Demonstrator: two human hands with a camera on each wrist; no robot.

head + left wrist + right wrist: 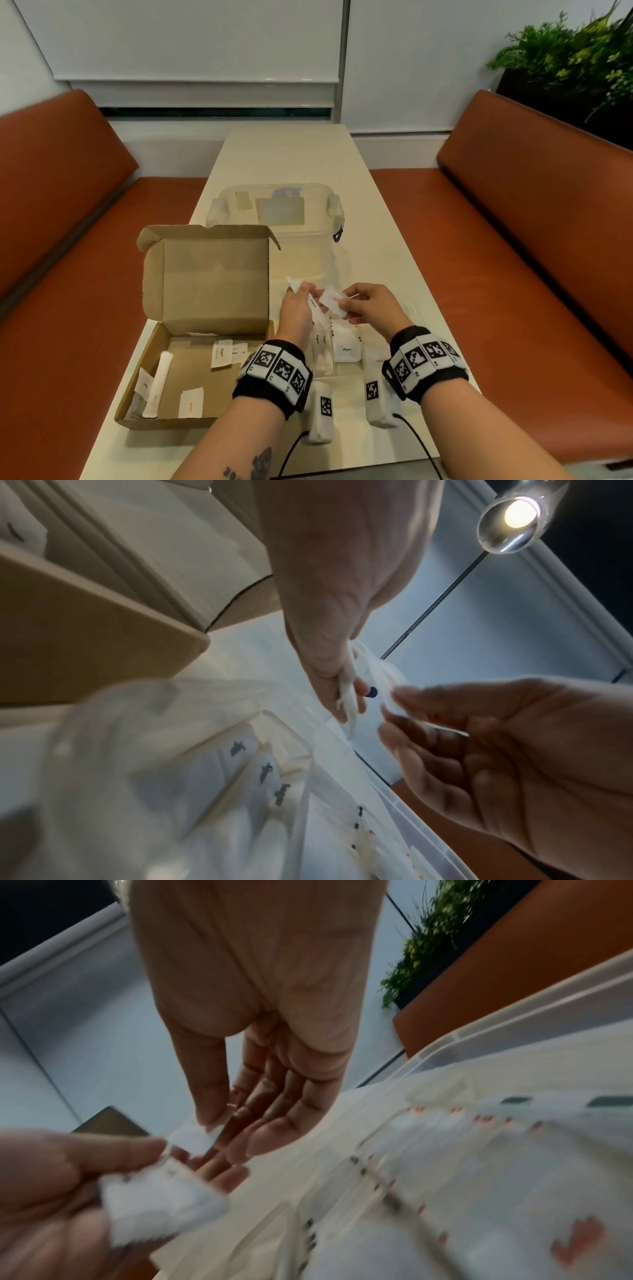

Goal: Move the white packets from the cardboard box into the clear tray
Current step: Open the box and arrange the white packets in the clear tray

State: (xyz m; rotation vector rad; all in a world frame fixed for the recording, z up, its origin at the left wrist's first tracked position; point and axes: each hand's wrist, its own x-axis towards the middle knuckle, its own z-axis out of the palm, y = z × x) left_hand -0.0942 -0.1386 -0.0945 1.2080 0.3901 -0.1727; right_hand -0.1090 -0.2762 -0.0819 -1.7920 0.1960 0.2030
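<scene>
Over the clear tray [352, 374], both hands meet. My left hand [301, 294] grips a small bunch of white packets [317, 308], seen close in the right wrist view as packets [161, 1204]. My right hand [346, 305] pinches one white packet with red print [333, 301] between thumb and fingers; the right wrist view shows this packet [193, 1137] at the thumb tip. The tray [445, 1123] holds rows of packets marked Sugar [322, 349] and Pepper [347, 349]. The open cardboard box [154, 404] at the left holds several more packets [191, 404].
A lidded clear plastic container [274, 212] stands behind the box and tray. The narrow cream table [291, 154] runs between two orange benches [513, 240]. A planter [565, 68] is at the back right. Cables trail from both wrist bands.
</scene>
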